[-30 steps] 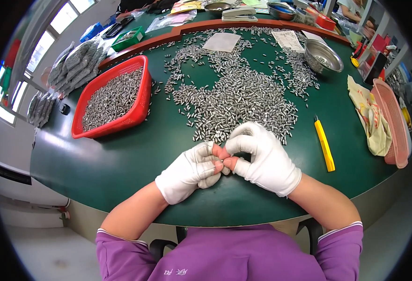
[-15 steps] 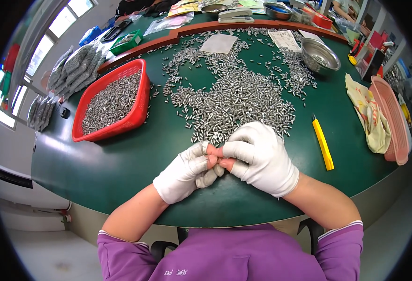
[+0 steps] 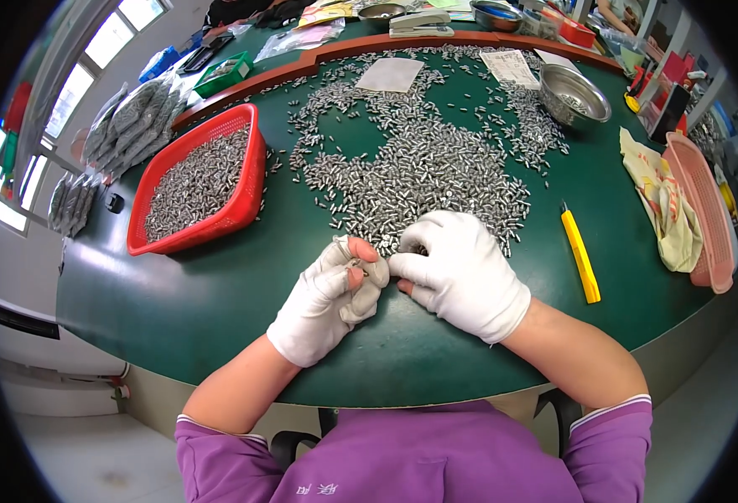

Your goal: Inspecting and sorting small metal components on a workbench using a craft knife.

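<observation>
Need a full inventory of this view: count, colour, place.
parts: countless, silver, central
table: one, green, under parts
basket: one, red, left, holding parts
cutter: one, yellow, right
bowl: one, silver, far right
papers: three, whitish, far side
tray: one, pink, right edge
cloth: one, cream, left of tray
box: one, green, far left
bags: several, grey, left
ledge: one, brown, far side
clutter: many, mixed, beyond ledge
people: two, partly seen, far edge
left hand: one, white glove, near parts
right hand: one, white glove, near parts
forearms: two, bare, bottom
shirt: one, purple, bottom
</observation>
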`<state>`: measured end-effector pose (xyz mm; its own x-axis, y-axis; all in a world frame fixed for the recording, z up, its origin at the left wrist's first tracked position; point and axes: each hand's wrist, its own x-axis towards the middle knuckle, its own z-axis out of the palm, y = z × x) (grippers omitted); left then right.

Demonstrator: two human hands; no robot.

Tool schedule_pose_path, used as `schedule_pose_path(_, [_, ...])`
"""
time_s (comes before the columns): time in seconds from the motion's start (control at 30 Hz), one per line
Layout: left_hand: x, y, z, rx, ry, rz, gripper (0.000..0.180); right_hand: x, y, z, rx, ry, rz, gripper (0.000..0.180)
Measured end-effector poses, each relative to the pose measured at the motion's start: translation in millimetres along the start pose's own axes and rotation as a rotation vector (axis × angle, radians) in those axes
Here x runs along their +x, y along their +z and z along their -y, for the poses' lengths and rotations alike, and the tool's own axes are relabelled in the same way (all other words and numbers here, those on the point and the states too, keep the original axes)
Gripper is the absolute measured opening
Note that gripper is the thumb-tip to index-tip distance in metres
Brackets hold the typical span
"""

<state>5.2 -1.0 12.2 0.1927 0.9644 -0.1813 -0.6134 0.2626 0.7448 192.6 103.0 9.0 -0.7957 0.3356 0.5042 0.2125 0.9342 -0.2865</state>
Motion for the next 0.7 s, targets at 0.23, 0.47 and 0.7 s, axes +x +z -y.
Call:
schedule_pose_path(0.23, [-1.9,-5.6,6.0,-0.021,-0.023,-0.039,0.03,-2.2,8.6,1.0,0.012,-0.025,-0.012,0.019])
schedule_pose_path(0.47, [-0.8,7.9,2.5,0.06,-0.022,0.032,0.07,-3.4,-2.1,-5.2,-0.085,0.082,-0.035,0.009])
schedule_pose_path(0.7, [-1.6,12.9,1.7,-0.054,-0.004,0.009,0.085,3.3,-11.4,-1.4,-0.066,0.054,-0.191,0.019])
